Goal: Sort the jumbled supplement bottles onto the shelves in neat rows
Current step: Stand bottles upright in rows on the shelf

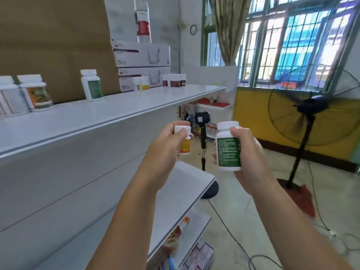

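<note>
White shelf [120,106] already carries several upright bottles, loosely spaced. Left hand [167,145] grips a small yellow-label bottle [185,144]; right hand [247,151] holds a green-label bottle [228,147], neither yet shelved.

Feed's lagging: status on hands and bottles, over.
Left hand grips small yellow bottle. Right hand grips green bottle. Both in the air, off the top shelf. Nothing seen blocking.

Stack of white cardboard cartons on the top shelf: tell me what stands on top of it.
A tall clear plastic bottle with a red label stands upright on the white cardboard cartons. Its cap lies beyond the picture's edge; the carton top under it is covered.
</note>
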`<action>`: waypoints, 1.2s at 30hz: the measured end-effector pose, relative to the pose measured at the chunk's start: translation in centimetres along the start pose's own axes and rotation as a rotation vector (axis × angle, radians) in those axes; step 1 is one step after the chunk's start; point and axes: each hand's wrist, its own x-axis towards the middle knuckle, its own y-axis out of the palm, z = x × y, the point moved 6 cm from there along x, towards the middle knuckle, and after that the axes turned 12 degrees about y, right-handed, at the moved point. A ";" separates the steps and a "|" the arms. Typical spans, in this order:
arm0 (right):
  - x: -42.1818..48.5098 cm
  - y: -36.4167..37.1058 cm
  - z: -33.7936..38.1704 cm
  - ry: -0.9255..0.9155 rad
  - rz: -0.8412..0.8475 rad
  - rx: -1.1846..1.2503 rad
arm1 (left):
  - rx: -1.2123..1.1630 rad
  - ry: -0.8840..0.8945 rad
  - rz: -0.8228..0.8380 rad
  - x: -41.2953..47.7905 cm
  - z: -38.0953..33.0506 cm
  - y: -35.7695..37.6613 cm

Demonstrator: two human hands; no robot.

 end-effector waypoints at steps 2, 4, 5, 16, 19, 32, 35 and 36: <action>3.4 -0.6 1.3 -0.040 0.017 -0.012 | 0.035 0.050 0.034 3.5 0.0 1.3; 6.6 -1.0 2.8 -0.081 0.047 -0.026 | 0.062 0.124 0.032 6.9 -0.6 2.2; 8.1 -1.2 3.4 -0.094 0.058 -0.031 | 0.081 0.152 0.016 8.4 -1.0 2.4; 22.8 1.5 8.8 -0.074 0.357 0.015 | 0.557 0.210 -0.121 19.6 -3.3 1.3; 26.5 2.9 9.8 -0.074 0.474 -0.019 | 0.689 0.147 -0.208 21.6 -3.8 -0.2; 34.0 8.2 9.1 -0.255 0.722 -0.637 | 1.296 -0.120 -0.020 29.1 -0.9 -3.9; 34.2 8.5 8.9 -0.254 0.768 -0.619 | 1.466 -0.117 0.087 30.5 -0.7 -4.2; 34.2 8.6 8.9 -0.255 0.778 -0.617 | 1.519 -0.122 0.109 30.9 -0.6 -4.6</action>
